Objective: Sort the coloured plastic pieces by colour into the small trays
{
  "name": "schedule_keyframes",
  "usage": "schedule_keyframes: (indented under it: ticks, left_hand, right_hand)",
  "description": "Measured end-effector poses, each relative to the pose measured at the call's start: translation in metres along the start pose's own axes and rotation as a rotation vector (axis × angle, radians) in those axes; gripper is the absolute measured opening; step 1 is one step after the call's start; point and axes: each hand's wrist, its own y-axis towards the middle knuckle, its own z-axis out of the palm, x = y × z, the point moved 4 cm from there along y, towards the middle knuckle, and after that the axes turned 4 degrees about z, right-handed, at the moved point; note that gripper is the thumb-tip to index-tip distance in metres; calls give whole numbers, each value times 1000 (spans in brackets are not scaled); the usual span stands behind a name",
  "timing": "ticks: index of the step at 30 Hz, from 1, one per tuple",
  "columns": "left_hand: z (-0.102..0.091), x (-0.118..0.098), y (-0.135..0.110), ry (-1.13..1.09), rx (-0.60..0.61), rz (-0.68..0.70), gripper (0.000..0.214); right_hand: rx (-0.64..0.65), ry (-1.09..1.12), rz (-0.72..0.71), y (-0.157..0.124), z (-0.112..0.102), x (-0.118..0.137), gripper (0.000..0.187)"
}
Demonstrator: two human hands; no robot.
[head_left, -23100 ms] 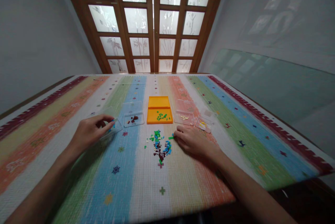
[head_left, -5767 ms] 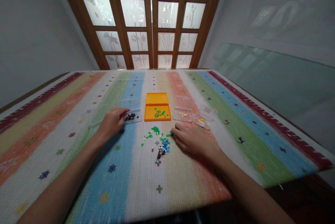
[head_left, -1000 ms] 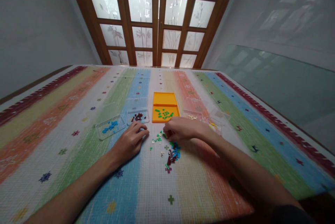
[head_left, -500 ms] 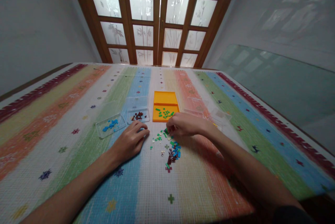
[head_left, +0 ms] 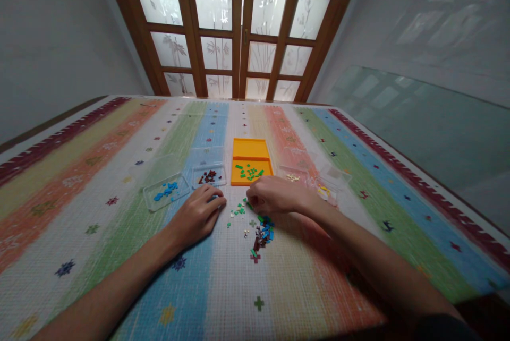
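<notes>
Case [head_left: 249, 148], orange, at twelve o'clock: presumably keeping green bricks [head_left: 252, 172] separate. Curling fingers [head_left: 213, 191] of left hand [head_left: 199, 213] and right hand [head_left: 273, 193], hiding any pinch.

The place looks like a room in a home. A large table wears a striped tablecloth [head_left: 235, 298] printed with stars, crosses and reindeer, and small plastic bricks [head_left: 263, 233] lie on it. Beyond stand wooden doors [head_left: 236, 27] with frosted panes [head_left: 216, 52] bearing bamboo-like plant designs, lit from behind, between plain pale walls [head_left: 51, 38].
</notes>
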Motion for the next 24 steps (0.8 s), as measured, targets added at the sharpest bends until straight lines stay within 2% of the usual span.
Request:
schedule_keyframes:
  ticks: [13,24]
  left_hand:
    - [0,-1,0,10,7,9,17]
    - [0,-1,0,-22,24,-20,18]
  right_hand:
    - [-15,-12,34,-2,-5,6,12]
    - [-24,1,-23,-2,-3,3,14]
